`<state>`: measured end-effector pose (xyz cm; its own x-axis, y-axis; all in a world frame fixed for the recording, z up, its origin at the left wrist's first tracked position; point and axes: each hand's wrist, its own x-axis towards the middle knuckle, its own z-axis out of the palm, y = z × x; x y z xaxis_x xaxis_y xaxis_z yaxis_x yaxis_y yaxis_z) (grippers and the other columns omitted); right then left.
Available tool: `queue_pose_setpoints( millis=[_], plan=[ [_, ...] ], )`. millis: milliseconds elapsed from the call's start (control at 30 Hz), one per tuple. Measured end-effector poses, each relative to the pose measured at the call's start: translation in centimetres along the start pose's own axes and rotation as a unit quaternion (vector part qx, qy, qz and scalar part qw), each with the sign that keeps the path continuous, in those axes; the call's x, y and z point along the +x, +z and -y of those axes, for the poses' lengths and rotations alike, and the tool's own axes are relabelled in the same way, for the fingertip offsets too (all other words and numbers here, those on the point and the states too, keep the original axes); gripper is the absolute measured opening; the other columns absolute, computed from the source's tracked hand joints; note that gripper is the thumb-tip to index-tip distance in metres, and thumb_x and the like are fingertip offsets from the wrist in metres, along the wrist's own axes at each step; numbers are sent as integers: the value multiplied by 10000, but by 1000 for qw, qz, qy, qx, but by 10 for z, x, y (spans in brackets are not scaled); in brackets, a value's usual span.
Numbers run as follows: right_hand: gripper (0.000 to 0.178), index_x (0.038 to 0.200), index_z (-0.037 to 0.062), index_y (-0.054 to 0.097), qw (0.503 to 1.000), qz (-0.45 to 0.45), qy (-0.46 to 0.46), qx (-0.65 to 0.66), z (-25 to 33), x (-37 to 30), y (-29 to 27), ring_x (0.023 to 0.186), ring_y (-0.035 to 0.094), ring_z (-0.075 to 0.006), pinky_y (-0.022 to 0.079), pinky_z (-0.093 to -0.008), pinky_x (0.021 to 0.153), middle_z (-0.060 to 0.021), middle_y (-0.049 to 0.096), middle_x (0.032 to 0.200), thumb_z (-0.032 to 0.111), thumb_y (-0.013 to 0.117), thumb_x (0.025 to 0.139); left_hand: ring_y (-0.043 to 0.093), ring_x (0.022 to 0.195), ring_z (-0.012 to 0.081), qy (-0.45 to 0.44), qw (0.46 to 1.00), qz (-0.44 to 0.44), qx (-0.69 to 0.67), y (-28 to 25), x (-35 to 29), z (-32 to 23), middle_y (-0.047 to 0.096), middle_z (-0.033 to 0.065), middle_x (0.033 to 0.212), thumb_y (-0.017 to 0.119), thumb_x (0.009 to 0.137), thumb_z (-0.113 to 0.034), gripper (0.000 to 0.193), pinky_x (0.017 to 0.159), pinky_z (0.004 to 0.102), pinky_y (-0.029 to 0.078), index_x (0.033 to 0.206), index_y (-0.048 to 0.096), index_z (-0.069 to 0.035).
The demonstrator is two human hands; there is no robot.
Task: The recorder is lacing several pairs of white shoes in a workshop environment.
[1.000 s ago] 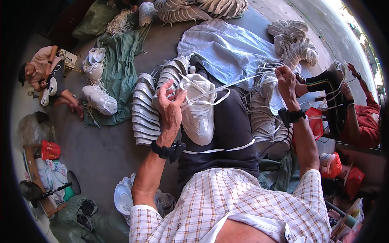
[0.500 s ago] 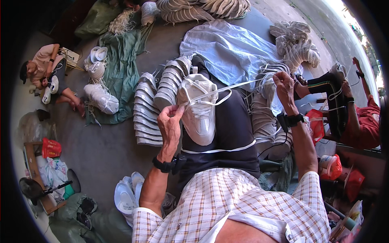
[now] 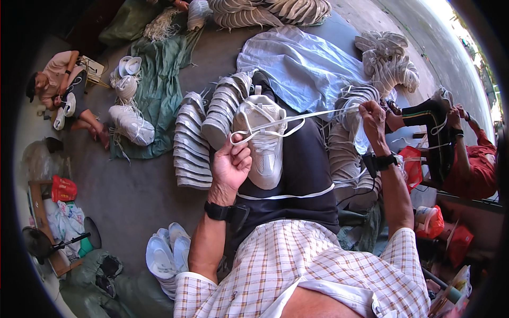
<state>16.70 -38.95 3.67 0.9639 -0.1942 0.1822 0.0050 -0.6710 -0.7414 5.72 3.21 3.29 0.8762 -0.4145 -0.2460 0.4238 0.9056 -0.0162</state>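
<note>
A white sneaker (image 3: 265,164) rests on my dark-trousered thigh, its toe toward me. White shoelace (image 3: 307,114) runs from its eyelets and is stretched out to the right. My left hand (image 3: 232,161) is beside the shoe's left edge, with thumb and forefinger pinching a loop of the lace. Off to the right, above a stack of shoes, my right hand (image 3: 373,117) is closed on the far stretch of the same lace. Part of the shoe's left side is hidden by my left hand.
Nested rows of light shoes (image 3: 192,143) stand left of my legs, with more shoes (image 3: 344,153) on the right. A pale cloth (image 3: 297,63) lies ahead. White shoe shapes (image 3: 165,254) are stacked at lower left. People sit at far left and right, the right one in red (image 3: 472,164).
My left hand has turned palm up and now lifts a lace loop beside the shoe. The right hand stays out to the right with the lace taut.
</note>
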Motion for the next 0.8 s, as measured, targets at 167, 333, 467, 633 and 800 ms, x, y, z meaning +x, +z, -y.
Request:
queue_pose_setpoints(
  millis=[167,333,467,633,800],
  plan=[
    [191,887,3,664,973,-124,38,-193,-80,37,-55,812,686,-340,509,-434,738,-186,708,866,192,638,904,289,473,73,133,952,-182,209,2,13,23,386,-37,577,484,1063,-366,381,430,234,235,942,647,-43],
    [164,921,26,661,978,-73,-16,-196,-66,16,-39,901,661,-363,498,-452,786,-198,681,952,187,636,903,322,464,47,215,886,-246,330,17,15,41,455,-45,573,559,1038,-309,335,434,212,239,871,652,-33],
    [76,917,48,662,970,-1,-223,-93,48,-30,10,935,604,-337,448,-430,828,-143,631,950,114,654,879,483,701,112,398,599,-204,664,40,21,22,571,13,851,658,955,-152,145,639,239,407,1048,707,-52],
    [68,913,79,650,919,170,-355,9,127,-68,68,886,516,-260,380,-388,817,-75,551,892,134,676,882,506,1163,280,387,287,-20,876,69,56,-4,567,98,1262,694,831,-62,283,984,420,416,1107,733,-110],
    [127,828,60,620,890,145,-422,-88,135,-73,91,896,513,-262,380,-382,819,-93,538,839,154,698,795,574,1142,293,335,184,51,922,72,69,-10,656,73,1160,714,818,-85,235,1003,444,408,1051,730,-114]
  ],
)
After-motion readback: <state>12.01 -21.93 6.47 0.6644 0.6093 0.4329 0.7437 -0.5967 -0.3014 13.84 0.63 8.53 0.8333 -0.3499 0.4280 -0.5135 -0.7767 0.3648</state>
